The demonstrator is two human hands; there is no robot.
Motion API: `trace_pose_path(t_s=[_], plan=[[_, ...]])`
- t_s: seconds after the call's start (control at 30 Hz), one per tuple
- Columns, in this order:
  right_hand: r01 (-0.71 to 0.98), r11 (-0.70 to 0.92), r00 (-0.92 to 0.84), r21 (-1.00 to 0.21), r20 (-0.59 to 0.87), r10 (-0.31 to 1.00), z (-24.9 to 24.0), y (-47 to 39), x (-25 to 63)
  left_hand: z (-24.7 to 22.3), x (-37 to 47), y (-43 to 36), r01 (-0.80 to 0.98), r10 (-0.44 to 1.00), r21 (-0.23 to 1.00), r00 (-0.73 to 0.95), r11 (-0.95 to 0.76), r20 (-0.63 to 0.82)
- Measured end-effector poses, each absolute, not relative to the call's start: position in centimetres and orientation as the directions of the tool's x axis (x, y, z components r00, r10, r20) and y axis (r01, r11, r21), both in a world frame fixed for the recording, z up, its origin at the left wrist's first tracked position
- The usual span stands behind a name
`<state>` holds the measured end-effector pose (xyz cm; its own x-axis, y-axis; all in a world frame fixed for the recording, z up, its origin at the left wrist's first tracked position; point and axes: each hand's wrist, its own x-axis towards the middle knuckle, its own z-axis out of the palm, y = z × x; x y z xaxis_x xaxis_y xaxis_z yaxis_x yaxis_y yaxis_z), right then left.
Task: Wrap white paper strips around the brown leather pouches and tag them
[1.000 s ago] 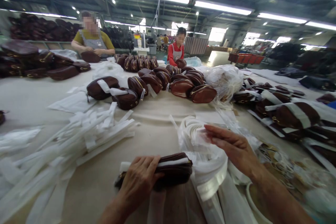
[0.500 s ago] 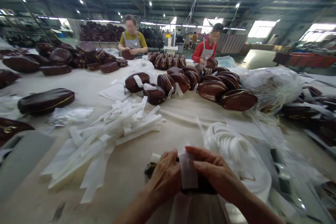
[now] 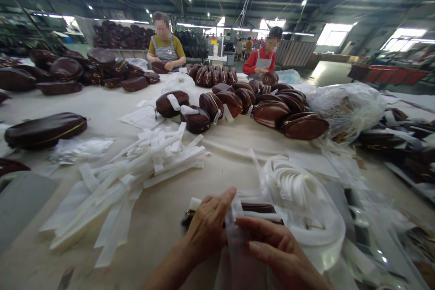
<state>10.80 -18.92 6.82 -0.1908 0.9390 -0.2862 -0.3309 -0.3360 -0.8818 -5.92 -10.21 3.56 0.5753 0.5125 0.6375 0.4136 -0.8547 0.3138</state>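
A folded dark brown leather strap [image 3: 260, 208], partly wrapped in white material, lies in front of me, with metal hardware [image 3: 186, 219] at its left end. My left hand [image 3: 209, 219] closes over its left part and presses it down, hiding some of it. A translucent white strip [image 3: 238, 244] crosses the strap and hangs toward me. My right hand [image 3: 275, 242] is on the strip's right side, index fingertip and thumb closed at its edge. Just behind the right hand sits a coiled bundle of white strips [image 3: 306, 199].
Loose white strips [image 3: 136, 181] are heaped at left centre. Brown leather bags [image 3: 272, 113] stand across the table, with one bag [image 3: 45, 130] at left. Clear plastic wrap [image 3: 346, 106] lies at right. Two co-workers, in a yellow top [image 3: 178, 47] and a red top [image 3: 249, 68], handle bags behind.
My right hand has drawn the white strip down toward me, uncovering the top of the brown strap. My left fingers have straightened along the strip. The view has shifted slightly right.
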Motion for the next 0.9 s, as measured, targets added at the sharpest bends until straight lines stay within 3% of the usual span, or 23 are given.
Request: trace_pose_path(t_s=[0.4,0.5,0.63,0.73,0.9], plan=[[-0.207,-0.178,-0.228,-0.962,-0.13,0.965,5.2,-21.5,9.7,3.8,-5.7,-9.8,0.354,0.449,0.277,0.675,-0.893,0.586],[-0.07,-0.082,-0.235,-0.994,-0.064,0.97,5.4,-21.5,10.2,3.9,-5.6,-10.0,0.355,0.468,0.306,0.673,-0.884,0.573],[0.218,0.071,0.066,-0.973,0.088,0.994,6.3,-21.1,12.0,4.4,-5.5,-10.2,0.361,0.498,0.344,0.673,-0.867,0.547],[0.402,0.081,0.303,-0.912,0.216,0.928,6.5,-20.4,13.9,4.5,-5.4,-10.3,0.381,0.525,0.365,0.674,-0.85,0.519],[0.501,0.03,0.413,-0.865,0.269,0.87,5.2,-19.7,16.7,4.3,-5.2,-10.5,0.37,0.51,0.353,0.651,-0.86,0.561]])
